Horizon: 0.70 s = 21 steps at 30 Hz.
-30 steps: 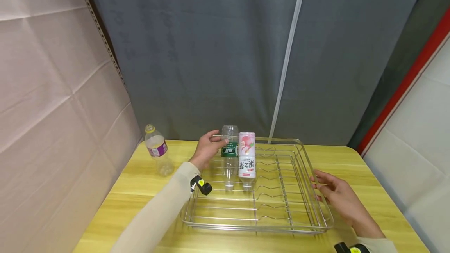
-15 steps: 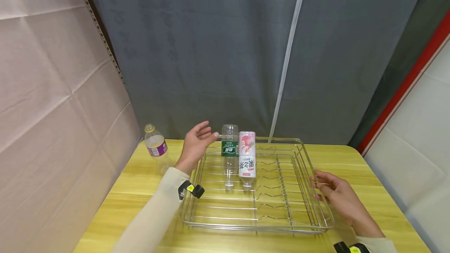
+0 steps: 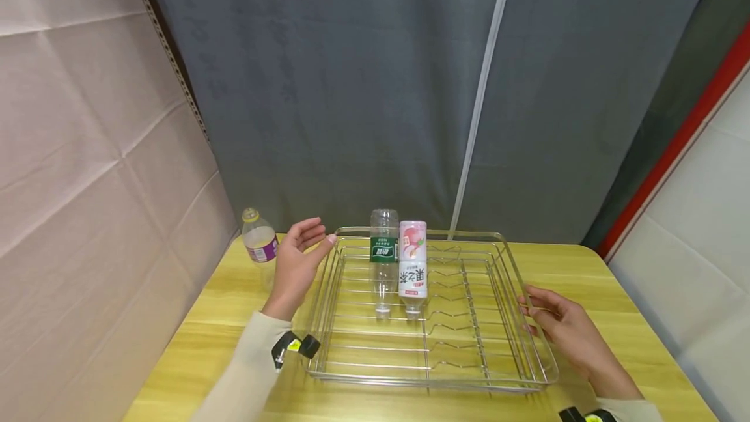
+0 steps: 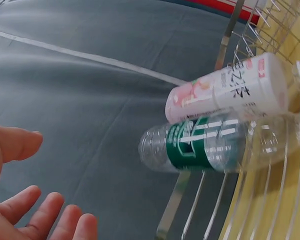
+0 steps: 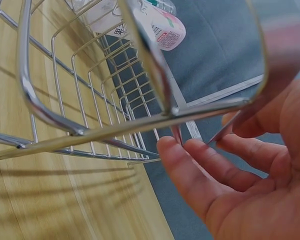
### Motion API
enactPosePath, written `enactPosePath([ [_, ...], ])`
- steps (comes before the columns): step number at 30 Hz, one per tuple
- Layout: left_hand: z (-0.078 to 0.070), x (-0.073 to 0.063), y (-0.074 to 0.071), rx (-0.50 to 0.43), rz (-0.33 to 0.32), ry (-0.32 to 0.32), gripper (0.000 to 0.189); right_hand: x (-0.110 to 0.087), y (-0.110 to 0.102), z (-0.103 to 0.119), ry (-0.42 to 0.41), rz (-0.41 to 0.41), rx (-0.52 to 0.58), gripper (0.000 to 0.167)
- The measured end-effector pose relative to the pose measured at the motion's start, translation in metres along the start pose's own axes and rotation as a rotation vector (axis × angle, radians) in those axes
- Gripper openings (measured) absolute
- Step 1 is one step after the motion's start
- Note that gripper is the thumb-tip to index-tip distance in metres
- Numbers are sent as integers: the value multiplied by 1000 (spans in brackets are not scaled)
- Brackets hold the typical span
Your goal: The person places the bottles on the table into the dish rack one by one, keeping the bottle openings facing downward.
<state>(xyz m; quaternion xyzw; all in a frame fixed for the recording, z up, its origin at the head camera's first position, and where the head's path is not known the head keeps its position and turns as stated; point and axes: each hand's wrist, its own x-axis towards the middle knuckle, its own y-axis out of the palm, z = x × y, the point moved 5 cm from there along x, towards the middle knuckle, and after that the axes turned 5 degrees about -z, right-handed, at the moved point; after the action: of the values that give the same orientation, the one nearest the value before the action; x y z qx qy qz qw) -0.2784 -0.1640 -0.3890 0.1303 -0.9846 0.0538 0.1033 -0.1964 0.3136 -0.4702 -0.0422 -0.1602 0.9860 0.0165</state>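
Note:
A wire rack (image 3: 428, 383) of shiny metal stands on the table. My right hand (image 3: 565, 334) grips its right rim, the fingers (image 5: 185, 175) around the metal strip in the right wrist view. In the rack, side by side, are a clear plastic bottle with a green label (image 3: 383, 249) and a pink and white bottle (image 3: 413, 266), both with their necks toward me. My left hand (image 3: 295, 272) holds nothing; its fingers are spread beside the rack's back left corner. In the left wrist view, its fingers (image 4: 45, 215) are apart from both bottles.
A clear bottle with a purple label and yellow neck (image 3: 258, 243) stands on the table's left side, partly hidden by my left hand. Behind the wooden table (image 3: 176, 370) hangs a grey curtain (image 3: 351, 83). Pale cloth (image 3: 105, 213) lines the left side.
My left hand has let go of the green-label bottle and moved left, past the rack's left rim. The right hand stays on the rack, and both bottles keep their places.

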Motion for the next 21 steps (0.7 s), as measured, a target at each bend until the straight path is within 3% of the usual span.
enactPosePath([
  [5, 9, -17, -25, -9, -105, -15, 42, -1, 0, -4, 7, -1, -15, 57],
  [10, 24, -30, -51, 21, -169, -54, 41, -1, 0, -4, -19, 7, -6, 58],
  [14, 35, -35, -67, 24, -212, -93, 42, -1, -1, -3, -36, 8, 1, 58],
  [21, 41, -33, -87, 32, -291, -74, 48, -2, 1, -1, -46, 4, -9, 56],
])
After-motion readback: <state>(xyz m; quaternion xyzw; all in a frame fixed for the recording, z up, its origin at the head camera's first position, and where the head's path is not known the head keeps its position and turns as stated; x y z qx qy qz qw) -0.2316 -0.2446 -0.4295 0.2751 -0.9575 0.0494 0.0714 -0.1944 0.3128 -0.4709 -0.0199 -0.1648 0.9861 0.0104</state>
